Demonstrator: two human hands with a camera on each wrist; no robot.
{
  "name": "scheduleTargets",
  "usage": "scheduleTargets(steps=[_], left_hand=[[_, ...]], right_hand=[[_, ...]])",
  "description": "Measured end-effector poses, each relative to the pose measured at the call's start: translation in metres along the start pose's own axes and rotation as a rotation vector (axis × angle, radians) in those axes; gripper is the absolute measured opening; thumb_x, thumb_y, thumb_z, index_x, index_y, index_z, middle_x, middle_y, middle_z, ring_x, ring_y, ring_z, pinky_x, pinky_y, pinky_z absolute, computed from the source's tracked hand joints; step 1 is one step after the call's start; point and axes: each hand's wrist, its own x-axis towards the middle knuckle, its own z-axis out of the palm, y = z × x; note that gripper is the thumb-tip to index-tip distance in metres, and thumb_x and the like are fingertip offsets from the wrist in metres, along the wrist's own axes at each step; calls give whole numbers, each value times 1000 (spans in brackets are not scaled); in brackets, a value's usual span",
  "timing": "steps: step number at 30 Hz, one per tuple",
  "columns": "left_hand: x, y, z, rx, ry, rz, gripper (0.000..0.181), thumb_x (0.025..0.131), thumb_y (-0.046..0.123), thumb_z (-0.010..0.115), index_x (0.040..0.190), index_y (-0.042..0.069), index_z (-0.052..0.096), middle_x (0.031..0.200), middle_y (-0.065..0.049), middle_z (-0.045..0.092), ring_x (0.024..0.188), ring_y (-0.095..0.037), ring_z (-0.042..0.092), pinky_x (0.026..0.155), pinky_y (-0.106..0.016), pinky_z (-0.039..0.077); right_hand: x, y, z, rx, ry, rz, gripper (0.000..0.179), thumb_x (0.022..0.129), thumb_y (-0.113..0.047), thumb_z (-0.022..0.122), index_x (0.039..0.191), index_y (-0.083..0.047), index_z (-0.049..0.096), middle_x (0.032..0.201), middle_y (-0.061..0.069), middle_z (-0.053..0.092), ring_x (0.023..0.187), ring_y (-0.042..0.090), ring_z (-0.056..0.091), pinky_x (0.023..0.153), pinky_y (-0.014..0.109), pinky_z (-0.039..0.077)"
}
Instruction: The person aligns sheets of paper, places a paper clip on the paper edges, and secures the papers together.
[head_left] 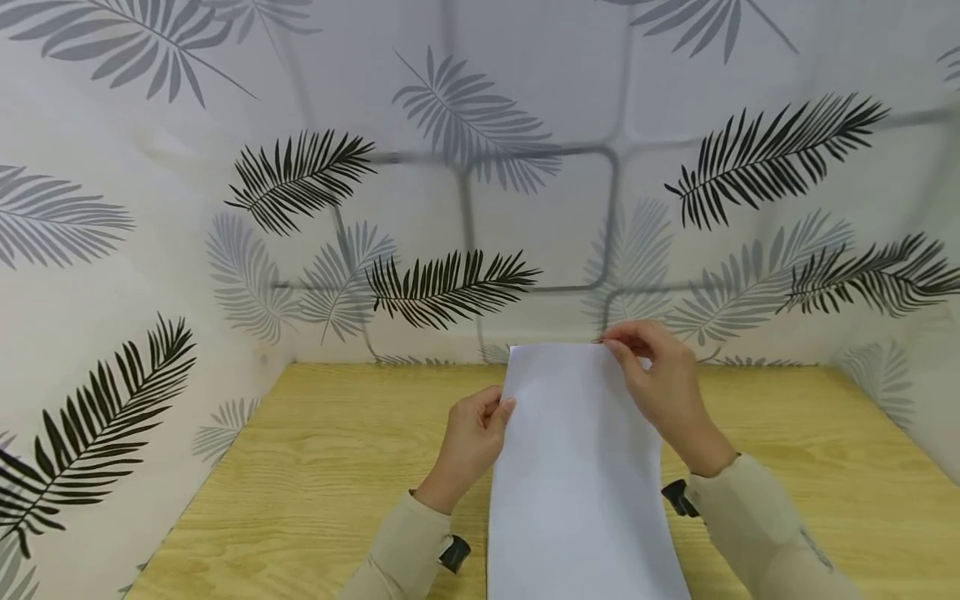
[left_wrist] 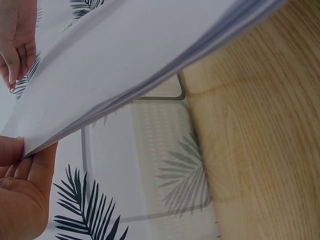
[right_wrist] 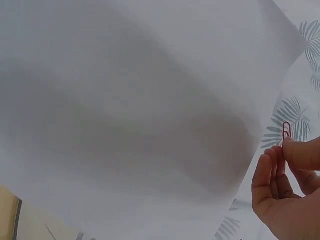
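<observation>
A stack of white paper sheets [head_left: 573, 467] is held up above the table, its top edge toward the wall. My left hand [head_left: 474, 442] grips its left edge, thumb on the front and fingers behind; the left wrist view shows the layered sheets in that grip. Near the top edge of the paper, my right hand [head_left: 663, 383] pinches a red paper clip [right_wrist: 286, 130] between thumb and fingers. In the right wrist view the clip's looped end sticks up beyond the fingertips, a little apart from the paper edge.
A light wood-grain table [head_left: 337, 450] lies beneath the paper. Behind it and at both sides rises a pale covering [head_left: 525, 217] printed with dark and grey leaves. Each beige sleeve has a black device at the cuff, such as the strap [head_left: 454, 553] on the left.
</observation>
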Motion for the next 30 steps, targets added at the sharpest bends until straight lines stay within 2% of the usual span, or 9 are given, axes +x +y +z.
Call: scheduleTargets(steps=[12, 24, 30], left_hand=[[0, 3, 0, -19, -6, -12, 16, 96, 1, 56, 104, -6, 67, 67, -11, 61, 50, -6, 42, 46, -21, 37], [-5, 1, 4, 4, 2, 4, 12, 95, 0, 56, 95, -6, 67, 62, -8, 55, 49, -4, 37, 46, -20, 33], [-2, 2, 3, 6, 8, 40, 11, 95, -1, 57, 90, -4, 66, 60, -5, 52, 49, -4, 36, 47, -20, 32]], right_hand=[[3, -15, 11, 74, -64, -6, 10, 83, 8, 69, 89, 0, 68, 87, 7, 68, 78, 13, 60, 72, 10, 45], [0, -25, 20, 57, -77, -35, 14, 81, 11, 70, 88, -1, 69, 85, 8, 67, 77, 16, 60, 71, 10, 44], [3, -26, 22, 58, -70, -85, 15, 80, 12, 70, 89, -1, 69, 86, 8, 66, 77, 17, 61, 72, 10, 44]])
